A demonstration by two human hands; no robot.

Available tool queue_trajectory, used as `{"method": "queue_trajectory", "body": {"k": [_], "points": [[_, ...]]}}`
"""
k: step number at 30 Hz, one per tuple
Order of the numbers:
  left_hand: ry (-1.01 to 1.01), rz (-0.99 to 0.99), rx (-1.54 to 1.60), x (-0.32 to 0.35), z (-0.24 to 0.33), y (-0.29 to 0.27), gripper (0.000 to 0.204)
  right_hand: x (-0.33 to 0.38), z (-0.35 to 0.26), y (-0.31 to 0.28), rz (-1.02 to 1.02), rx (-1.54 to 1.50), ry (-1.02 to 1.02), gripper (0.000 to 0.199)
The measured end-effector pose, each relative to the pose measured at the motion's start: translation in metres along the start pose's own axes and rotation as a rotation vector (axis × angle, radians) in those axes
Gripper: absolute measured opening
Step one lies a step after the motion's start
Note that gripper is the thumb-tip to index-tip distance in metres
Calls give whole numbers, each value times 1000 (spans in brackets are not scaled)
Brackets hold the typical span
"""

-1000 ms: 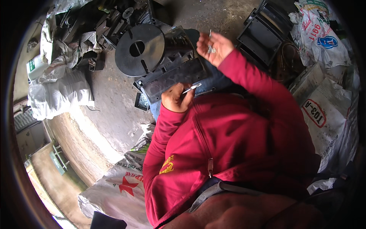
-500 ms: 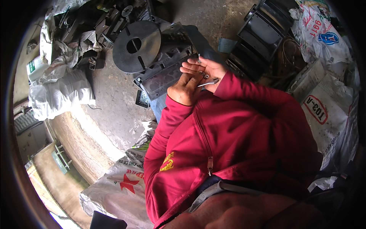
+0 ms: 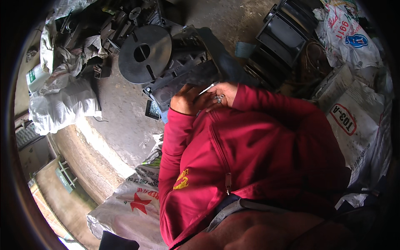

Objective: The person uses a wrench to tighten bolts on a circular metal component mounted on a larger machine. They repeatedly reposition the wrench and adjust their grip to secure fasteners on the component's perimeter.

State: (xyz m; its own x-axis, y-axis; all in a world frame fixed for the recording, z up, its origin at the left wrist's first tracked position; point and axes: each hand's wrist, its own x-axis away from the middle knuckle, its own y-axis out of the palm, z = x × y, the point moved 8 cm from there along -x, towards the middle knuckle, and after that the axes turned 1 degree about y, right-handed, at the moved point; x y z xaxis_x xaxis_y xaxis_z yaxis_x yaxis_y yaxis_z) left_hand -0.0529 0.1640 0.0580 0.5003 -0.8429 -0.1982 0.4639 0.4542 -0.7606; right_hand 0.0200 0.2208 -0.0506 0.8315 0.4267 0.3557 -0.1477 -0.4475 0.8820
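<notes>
The person's left hand [image 3: 184, 101] and right hand [image 3: 227, 92] meet near the centre of the frame, just above the chest of a red jacket [image 3: 266, 141]. A slim, pale metal tool [image 3: 207, 88] lies between them, its long axis slanting from lower left to upper right, with the upper end pointing toward the right hand's thumb side. The left fingers are curled in and pinch the tool near its lower end. The right hand is palm up and loosely cupped, with small metal nuts [image 3: 218, 98] resting in it; its fingertips are partly hidden by the left hand.

Writing shows on several things. A white sack [image 3: 361, 125] at the right bears bold characters inside a rounded red outline, set aslant. A second sack [image 3: 350, 25] at the upper right has red lettering and a blue emblem. A third sack [image 3: 112, 216] at the lower left carries a red star and dark, upside-down print. The jacket has a small yellow chest emblem [image 3: 181, 180], and a white container [image 3: 36, 83] at the left edge has a green label.

A dark slotted disc [image 3: 160, 43] and a dark metal plate [image 3: 164, 85] sit left of and above the hands, near a small tray [image 3: 151, 116] of tiny parts.
</notes>
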Motion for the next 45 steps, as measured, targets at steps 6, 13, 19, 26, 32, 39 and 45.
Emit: {"method": "queue_trajectory", "body": {"k": [6,13,19,26,32,39,45], "points": [[-44,393,83,7,-7,-45,20,5,-28,16,19,-172,-69,48],[-17,162,-48,12,16,-1,30,10,-44,31,42,-264,-211,53],[7,118,-195,10,27,8,24,10,-39,33,34,-317,-242,51],[136,116,-179,6,29,9,25,10,-40,32,39,-294,-263,52],[236,81,-172,4,33,7,27,14,-41,37,18,-342,-226,53],[235,-21,-128,-1,34,11,26,8,-29,29,-58,-410,-155,52],[79,105,-43,-5,15,-3,20,7,-24,21,19,-236,-160,43]]}}
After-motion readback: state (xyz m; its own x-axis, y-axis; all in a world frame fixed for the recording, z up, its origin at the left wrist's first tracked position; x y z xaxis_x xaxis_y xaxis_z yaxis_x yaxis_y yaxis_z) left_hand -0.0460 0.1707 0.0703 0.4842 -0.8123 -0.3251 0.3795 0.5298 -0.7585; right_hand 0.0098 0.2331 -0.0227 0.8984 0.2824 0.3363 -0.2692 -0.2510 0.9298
